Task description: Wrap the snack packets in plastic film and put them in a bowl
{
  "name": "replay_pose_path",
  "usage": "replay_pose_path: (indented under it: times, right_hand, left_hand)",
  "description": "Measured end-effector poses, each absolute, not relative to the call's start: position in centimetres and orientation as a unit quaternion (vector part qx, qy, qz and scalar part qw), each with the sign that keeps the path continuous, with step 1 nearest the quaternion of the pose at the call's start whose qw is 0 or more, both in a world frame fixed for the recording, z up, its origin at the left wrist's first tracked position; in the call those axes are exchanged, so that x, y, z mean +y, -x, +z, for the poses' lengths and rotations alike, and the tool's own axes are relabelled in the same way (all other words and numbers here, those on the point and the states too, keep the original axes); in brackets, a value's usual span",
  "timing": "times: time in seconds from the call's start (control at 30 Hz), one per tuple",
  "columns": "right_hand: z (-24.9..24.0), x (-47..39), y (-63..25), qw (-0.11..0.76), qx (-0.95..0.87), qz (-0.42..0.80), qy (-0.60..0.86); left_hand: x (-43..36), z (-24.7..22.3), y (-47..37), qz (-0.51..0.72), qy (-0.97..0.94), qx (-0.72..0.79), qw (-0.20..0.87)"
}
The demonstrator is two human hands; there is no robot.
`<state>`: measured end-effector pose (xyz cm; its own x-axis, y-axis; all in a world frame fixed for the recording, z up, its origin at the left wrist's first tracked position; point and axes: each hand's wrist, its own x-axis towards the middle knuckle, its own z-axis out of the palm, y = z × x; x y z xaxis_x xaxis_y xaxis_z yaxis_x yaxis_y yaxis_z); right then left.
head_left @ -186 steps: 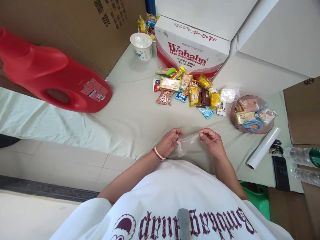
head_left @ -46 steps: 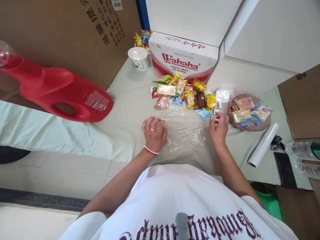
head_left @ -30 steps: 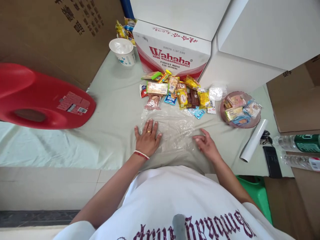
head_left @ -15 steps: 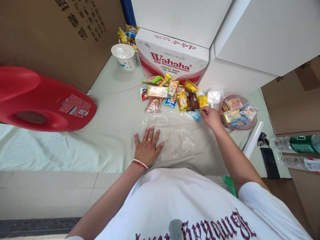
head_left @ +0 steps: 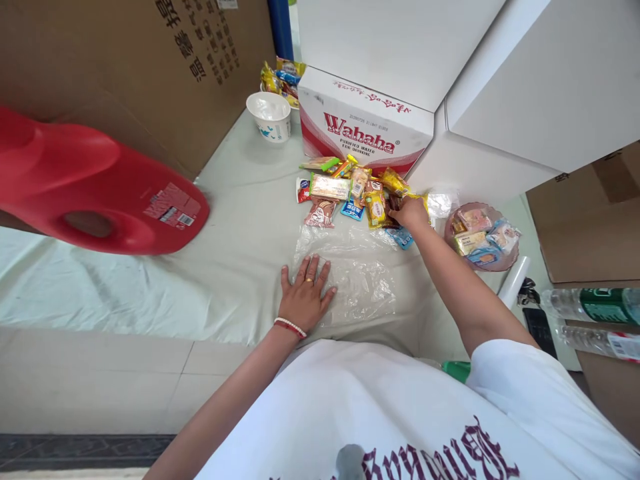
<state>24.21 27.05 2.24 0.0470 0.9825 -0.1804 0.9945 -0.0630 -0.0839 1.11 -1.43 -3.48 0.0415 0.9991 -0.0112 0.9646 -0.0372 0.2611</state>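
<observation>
My left hand (head_left: 304,297) lies flat with fingers spread on a clear plastic bag (head_left: 367,283) laid out on the cloth. My right hand (head_left: 414,215) reaches into a heap of wrapped snacks, its thumb and fingers closed about a dark brown snack packet (head_left: 395,203) that they partly hide. Left of it sits a yellow packet (head_left: 376,210). Blue packets (head_left: 400,237) (head_left: 353,209), a brown round-cookie packet (head_left: 321,213) and a long pale wrapped bar (head_left: 330,187) lie around. More yellow wrapping shows behind my right hand.
Behind the snacks stands a Wahaba-style white and red carton (head_left: 365,127). At left are a paper cup (head_left: 269,119) and a large red jug (head_left: 125,193). On the right are a pink glass bowl (head_left: 493,267) of snacks, a white roll (head_left: 514,280), a black phone (head_left: 540,331) and plastic bottles (head_left: 607,305).
My right hand has moved left from the yellow packet at the heap's right end onto the dark brown packet. My left hand stays on the plastic bag. The view has shifted slightly.
</observation>
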Motion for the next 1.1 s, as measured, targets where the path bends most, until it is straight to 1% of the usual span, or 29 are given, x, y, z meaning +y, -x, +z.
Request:
replay_pose_path:
  times: [0.13, 0.23, 0.43, 0.67, 0.77, 0.83, 0.9, 0.97, 1.03, 1.1]
  right_hand:
    - [2.1, 25.8, -24.0, 0.034, 0.683, -0.082, -0.725]
    - [2.1, 25.6, -23.8, 0.031, 0.687, -0.094, -0.719]
    - [1.8, 26.2, -23.0, 0.024, 0.647, -0.121, -0.752]
    - [1.9, 26.6, -21.1, 0.092, 0.675, -0.135, -0.719]
    - [3.0, 26.2, -21.9, 0.125, 0.662, -0.135, -0.727]
    - [4.2, 25.2, -23.3, 0.141, 0.657, -0.113, -0.732]
    - [5.9, 23.4, -25.0, 0.132, 0.673, -0.08, -0.723]
    - [7.7, 21.0, -26.6, 0.098, 0.713, -0.062, -0.692]
    - [9.2, 18.1, -27.2, 0.053, 0.767, -0.084, -0.634]
    - [9.8, 15.1, -26.3, 0.019, 0.821, -0.148, -0.551]
  left_hand:
    - [-1.5, -3.5, -1.1, 0.098, -0.711, 0.688, 0.105]
    - [-1.5, -3.5, -1.1, 0.104, -0.708, 0.691, 0.106]
    - [-1.5, -3.5, -1.1, 0.107, -0.709, 0.689, 0.108]
    - [-1.5, -3.4, -1.1, 0.101, -0.708, 0.691, 0.105]
    - [-1.5, -3.4, -1.1, 0.1, -0.709, 0.69, 0.106]
    - [-1.6, -3.4, -1.1, 0.1, -0.71, 0.688, 0.107]
    - [-1.9, -3.4, -1.1, 0.1, -0.712, 0.687, 0.111]
    - [-2.4, -3.5, -1.3, 0.098, -0.714, 0.684, 0.116]
    - [-3.0, -3.5, -1.6, 0.097, -0.714, 0.683, 0.122]
    - [-3.3, -3.4, -1.9, 0.095, -0.711, 0.686, 0.126]
